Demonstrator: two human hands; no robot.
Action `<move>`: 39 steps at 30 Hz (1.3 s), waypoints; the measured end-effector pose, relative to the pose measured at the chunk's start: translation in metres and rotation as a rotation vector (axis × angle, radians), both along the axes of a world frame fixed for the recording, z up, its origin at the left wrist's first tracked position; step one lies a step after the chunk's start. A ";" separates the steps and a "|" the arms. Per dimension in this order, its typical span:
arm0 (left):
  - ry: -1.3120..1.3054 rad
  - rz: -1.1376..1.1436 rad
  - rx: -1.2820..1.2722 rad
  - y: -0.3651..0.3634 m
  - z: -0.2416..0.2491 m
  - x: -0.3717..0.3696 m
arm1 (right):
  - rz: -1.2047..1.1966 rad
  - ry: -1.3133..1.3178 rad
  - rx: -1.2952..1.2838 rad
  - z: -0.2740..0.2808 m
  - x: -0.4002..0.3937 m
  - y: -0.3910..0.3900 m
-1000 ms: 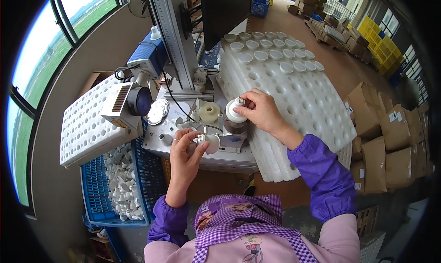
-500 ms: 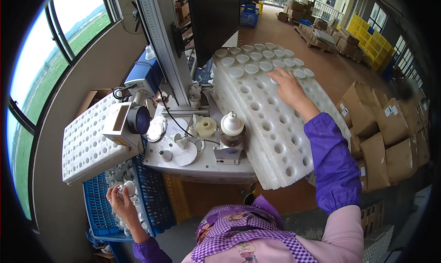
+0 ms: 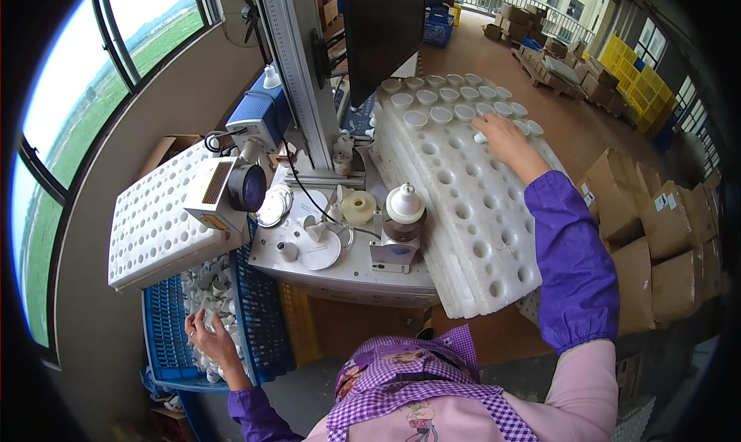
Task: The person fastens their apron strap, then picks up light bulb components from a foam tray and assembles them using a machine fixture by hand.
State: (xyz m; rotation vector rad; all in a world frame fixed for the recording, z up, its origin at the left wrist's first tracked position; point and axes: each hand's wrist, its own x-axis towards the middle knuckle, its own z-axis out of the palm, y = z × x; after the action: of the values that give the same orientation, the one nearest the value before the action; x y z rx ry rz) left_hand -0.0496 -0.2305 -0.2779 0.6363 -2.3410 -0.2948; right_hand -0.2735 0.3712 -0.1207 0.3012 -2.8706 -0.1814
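Note:
My right hand (image 3: 507, 143) is over the white foam tray (image 3: 482, 203), fingers closed round a small white lamp cup (image 3: 480, 137), mostly hidden by them. Rows of similar white lamp cups (image 3: 441, 116) stand in the tray's far holes, rims up. Above the blue basket (image 3: 266, 318), my left hand (image 3: 212, 340) has its fingers apart and shows nothing in its grasp. Loose white lamp parts (image 3: 207, 288) fill the basket beneath it. On the machine's holder stands a white lamp housing (image 3: 405, 203), narrow end up.
A marking head with a dark round lens (image 3: 247, 187) hangs left of the column (image 3: 297, 64). The bench (image 3: 347, 280) carries discs, a yellowish ring (image 3: 359, 208) and small parts. Another foam tray (image 3: 166, 230) lies left; cardboard boxes (image 3: 633, 210) stand right.
The white lamp part in my left hand is gone from it, and its fingers have spread. My right hand stays at the same tray row. The whole view has shifted slightly.

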 end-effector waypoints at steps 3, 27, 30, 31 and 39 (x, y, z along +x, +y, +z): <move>0.147 -0.186 0.165 0.057 0.009 -0.016 | -0.045 -0.034 -0.236 0.010 0.018 0.002; 0.074 -1.083 0.554 0.270 0.054 -0.008 | -0.179 0.003 -1.029 -0.021 0.084 -0.013; 0.081 -1.097 0.524 0.271 0.059 -0.016 | -0.133 -0.033 -1.085 -0.023 0.086 -0.018; 0.077 -1.079 0.520 0.271 0.062 -0.019 | -0.089 -0.046 -1.152 -0.023 0.085 -0.017; 0.189 -1.126 0.510 0.291 0.090 -0.056 | 0.014 -0.090 -1.111 -0.029 0.087 -0.011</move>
State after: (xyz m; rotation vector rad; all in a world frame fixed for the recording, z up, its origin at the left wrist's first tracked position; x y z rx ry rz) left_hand -0.1057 0.0601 -0.1881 -0.5602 -2.1954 -1.3931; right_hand -0.1868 0.3605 -0.1501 0.0917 -2.5540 1.3797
